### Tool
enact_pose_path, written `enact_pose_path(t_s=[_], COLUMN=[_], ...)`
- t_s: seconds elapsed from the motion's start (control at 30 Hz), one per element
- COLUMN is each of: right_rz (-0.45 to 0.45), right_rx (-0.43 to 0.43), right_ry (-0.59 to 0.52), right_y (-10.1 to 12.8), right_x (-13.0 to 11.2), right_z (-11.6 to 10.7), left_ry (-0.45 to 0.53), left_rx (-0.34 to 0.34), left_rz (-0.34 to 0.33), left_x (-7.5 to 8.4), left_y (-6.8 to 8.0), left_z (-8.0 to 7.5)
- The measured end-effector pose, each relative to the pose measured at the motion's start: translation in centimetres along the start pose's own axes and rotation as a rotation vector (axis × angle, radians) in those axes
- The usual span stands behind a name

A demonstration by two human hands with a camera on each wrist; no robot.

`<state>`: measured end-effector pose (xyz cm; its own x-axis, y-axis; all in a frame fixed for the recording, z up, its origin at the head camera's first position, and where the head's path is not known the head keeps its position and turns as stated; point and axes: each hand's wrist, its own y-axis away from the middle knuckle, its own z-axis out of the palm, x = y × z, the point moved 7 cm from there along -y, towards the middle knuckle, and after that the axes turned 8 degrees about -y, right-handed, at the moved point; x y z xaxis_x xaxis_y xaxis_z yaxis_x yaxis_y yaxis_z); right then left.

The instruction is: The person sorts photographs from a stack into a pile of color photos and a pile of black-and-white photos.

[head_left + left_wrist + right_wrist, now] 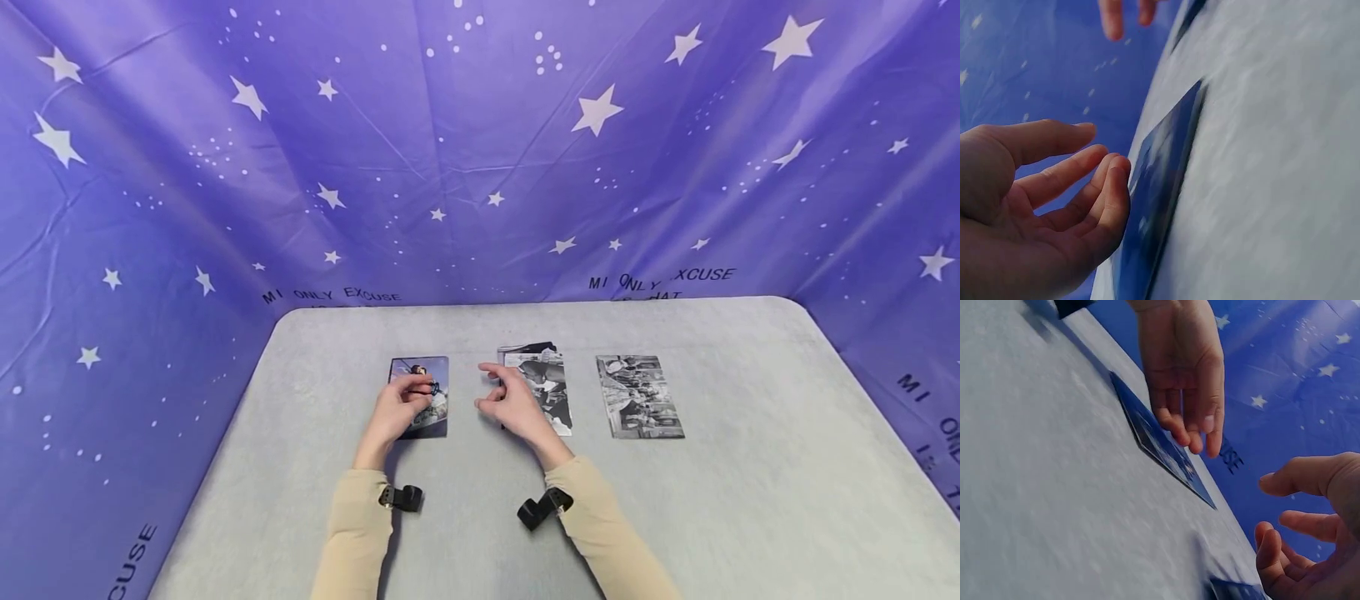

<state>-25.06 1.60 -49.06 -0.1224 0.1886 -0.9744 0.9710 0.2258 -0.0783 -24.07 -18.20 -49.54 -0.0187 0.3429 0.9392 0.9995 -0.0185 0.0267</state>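
Observation:
A pile of picture cards (438, 421) with a coloured, mostly blue picture on top lies at the left of the table. My left hand (392, 408) is over it, fingers loosely bent and holding nothing; in the left wrist view the pile (1163, 181) lies just beyond the fingertips. My right hand (517, 407) hovers by the left side of a middle pile of black-and-white picture cards (557, 398), partly covering it. Its thumb and fingers are spread apart with nothing between them, as the right wrist view also shows the hand (1310, 531).
Another black-and-white picture card or pile (641, 398) lies to the right. Beneath everything is a grey table (465, 517) with rounded far corners. Behind and beside it hangs a purple-blue cloth (450, 150) with white stars. Each wrist wears a black strap (546, 508).

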Motion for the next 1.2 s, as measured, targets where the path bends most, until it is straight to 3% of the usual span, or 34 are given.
enact_pose_path(t_s=[0.2, 0.47, 0.73, 1.2], right_rz=[0.028, 0.047, 0.076, 0.111], right_rx=[0.05, 0.101, 0.095, 0.11], right_ry=[-0.006, -0.018, -0.011, 0.152], right_y=[0.4, 1.0, 1.5, 2.9], right_x=[0.6, 1.5, 2.2, 3.2], right_z=[-2.2, -5.8, -8.4, -10.9], left_ry=[0.0, -0.047, -0.033, -0.107], left_rx=[-0.07, -0.101, -0.141, -0.134], left_rz=[0.053, 0.085, 0.097, 0.109], left_x=[2.9, 1.1, 1.7, 2.7], left_y=[0.8, -0.1, -0.6, -1.4], left_z=[2.5, 6.3, 8.8, 10.6])
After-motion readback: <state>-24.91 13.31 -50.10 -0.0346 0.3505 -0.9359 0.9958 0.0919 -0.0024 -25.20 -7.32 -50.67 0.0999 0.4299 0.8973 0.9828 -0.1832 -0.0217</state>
